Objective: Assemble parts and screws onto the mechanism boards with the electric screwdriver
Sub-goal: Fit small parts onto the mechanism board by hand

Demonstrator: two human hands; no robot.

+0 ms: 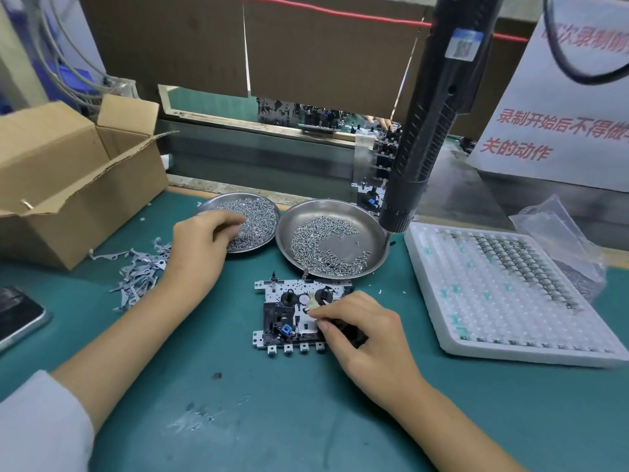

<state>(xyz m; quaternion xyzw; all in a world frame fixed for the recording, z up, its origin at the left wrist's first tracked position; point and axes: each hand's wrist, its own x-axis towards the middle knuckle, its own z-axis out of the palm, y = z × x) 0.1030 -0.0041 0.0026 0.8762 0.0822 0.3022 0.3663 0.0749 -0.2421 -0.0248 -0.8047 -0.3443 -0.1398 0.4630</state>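
Teal mat [272, 420], round steel dish [374, 233], left hand [197, 247] perhaps pinching screws [252, 216]

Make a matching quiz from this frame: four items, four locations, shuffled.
Items:
1. left hand
2. right hand
3. electric screwdriver
4. cardboard box

Locations:
A. hanging above the right screw dish
B. far left of the bench, flaps open
C. reaching into the left screw dish
D. on the mechanism board, pinching a small part

Pairs: 1-C, 2-D, 3-A, 4-B
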